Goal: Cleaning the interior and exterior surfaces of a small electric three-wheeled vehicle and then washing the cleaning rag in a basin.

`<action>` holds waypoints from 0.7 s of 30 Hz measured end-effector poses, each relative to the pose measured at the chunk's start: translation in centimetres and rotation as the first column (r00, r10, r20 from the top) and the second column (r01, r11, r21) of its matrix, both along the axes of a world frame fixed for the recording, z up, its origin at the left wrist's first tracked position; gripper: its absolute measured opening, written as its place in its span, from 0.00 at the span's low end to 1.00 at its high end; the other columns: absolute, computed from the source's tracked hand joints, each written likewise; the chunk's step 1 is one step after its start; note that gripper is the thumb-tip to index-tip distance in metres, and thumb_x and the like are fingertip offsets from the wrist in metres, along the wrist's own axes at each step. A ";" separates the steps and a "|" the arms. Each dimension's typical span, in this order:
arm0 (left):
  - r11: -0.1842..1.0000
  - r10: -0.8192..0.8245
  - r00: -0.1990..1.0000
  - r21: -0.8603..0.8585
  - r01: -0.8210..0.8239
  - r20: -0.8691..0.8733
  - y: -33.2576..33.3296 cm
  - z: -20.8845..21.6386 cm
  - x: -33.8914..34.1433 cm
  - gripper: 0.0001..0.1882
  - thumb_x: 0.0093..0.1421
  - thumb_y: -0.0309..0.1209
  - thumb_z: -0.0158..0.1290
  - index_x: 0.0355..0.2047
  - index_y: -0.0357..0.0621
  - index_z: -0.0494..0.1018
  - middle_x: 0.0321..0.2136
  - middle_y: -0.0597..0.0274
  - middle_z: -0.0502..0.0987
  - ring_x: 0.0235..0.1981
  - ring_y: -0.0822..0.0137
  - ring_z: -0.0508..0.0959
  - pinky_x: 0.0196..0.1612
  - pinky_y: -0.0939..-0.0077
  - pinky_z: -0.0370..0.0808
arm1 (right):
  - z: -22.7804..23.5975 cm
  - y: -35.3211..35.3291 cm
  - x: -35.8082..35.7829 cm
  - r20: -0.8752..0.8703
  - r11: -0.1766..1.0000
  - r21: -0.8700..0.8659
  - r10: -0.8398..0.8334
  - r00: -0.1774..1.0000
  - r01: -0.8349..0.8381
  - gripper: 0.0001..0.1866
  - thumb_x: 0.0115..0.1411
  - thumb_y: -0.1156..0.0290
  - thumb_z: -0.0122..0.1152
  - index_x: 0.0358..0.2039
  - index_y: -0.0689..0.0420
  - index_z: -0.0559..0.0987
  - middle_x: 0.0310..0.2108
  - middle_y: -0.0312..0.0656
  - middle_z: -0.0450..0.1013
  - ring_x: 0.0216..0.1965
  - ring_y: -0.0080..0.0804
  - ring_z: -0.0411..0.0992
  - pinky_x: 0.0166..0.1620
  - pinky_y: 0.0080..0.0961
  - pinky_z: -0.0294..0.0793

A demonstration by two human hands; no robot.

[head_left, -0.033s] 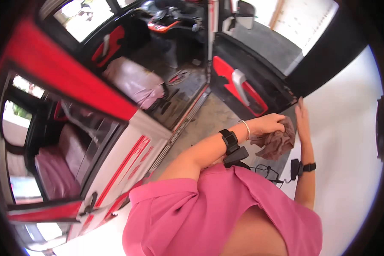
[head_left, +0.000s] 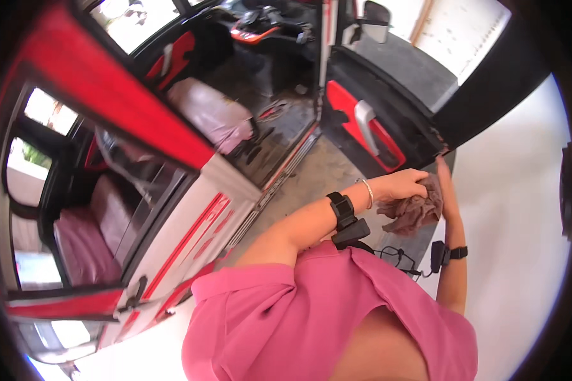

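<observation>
My left hand (head_left: pixel 403 185) is closed on a crumpled brown cloth (head_left: pixel 414 213), which hangs below its fingers. Just right of the cloth, my right hand (head_left: pixel 448 193) is raised with its fingers stretched up, close to the outer corner of an open vehicle door (head_left: pixel 388 114). Whether those fingertips touch the door edge I cannot tell. The door's inner side is black, with a red panel (head_left: pixel 343 105) and a grey pull handle (head_left: pixel 366 124). Black straps with small devices sit on both my wrists, and a bracelet (head_left: pixel 368 192) is on the left one.
On the left stands a red and white vehicle (head_left: pixel 190 216), its front doorway showing a pinkish seat (head_left: pixel 210 111) and an orange-trimmed steering area (head_left: pixel 251 35). A white wall (head_left: pixel 515 254) rises close on my right. A black cable (head_left: pixel 397 257) hangs near my waist.
My right hand has come slightly down and left, nearer the cloth. The whole view has shifted a little; my left hand still grips the cloth.
</observation>
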State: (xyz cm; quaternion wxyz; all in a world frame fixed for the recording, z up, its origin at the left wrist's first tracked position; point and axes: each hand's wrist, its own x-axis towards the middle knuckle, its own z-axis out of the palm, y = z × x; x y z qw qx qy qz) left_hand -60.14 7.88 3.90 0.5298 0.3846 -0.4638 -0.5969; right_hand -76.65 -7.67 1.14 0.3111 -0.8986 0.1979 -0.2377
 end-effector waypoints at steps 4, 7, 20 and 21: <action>0.987 0.154 0.983 -0.023 -0.158 -0.104 8.3 3.8 0.3 0.14 0.54 0.24 0.49 0.43 0.35 0.69 0.38 0.63 0.74 0.39 0.75 0.72 0.43 0.79 0.71 | -1.8 9.1 0.4 -0.012 0.173 0.985 0.139 0.990 -0.013 0.29 0.66 0.50 0.38 0.57 0.59 0.65 0.53 0.45 0.68 0.52 0.42 0.69 0.53 0.44 0.68; 0.937 0.334 0.923 -0.038 -0.347 -0.192 15.4 4.7 0.8 0.15 0.55 0.23 0.50 0.44 0.36 0.68 0.40 0.62 0.74 0.41 0.74 0.73 0.45 0.78 0.71 | 1.2 17.4 3.7 0.175 -0.111 0.983 0.357 0.917 -0.144 0.31 0.65 0.47 0.39 0.58 0.59 0.63 0.53 0.45 0.68 0.51 0.45 0.70 0.50 0.49 0.71; 0.525 0.846 0.513 0.059 -0.849 -0.147 41.8 2.8 -9.4 0.20 0.56 0.24 0.51 0.50 0.36 0.67 0.42 0.64 0.74 0.44 0.74 0.71 0.49 0.78 0.68 | -0.4 37.7 2.5 0.506 -0.572 0.812 0.594 0.625 -0.114 0.38 0.56 0.46 0.54 0.62 0.53 0.58 0.59 0.44 0.61 0.59 0.45 0.60 0.58 0.55 0.60; 0.509 0.856 0.497 0.065 -0.858 -0.142 44.1 1.4 -10.3 0.20 0.56 0.24 0.51 0.50 0.36 0.67 0.42 0.64 0.74 0.44 0.74 0.71 0.49 0.78 0.68 | -0.3 38.8 2.0 0.307 -0.665 0.732 0.514 0.801 0.146 0.38 0.55 0.51 0.61 0.61 0.54 0.59 0.58 0.44 0.62 0.58 0.44 0.62 0.58 0.49 0.64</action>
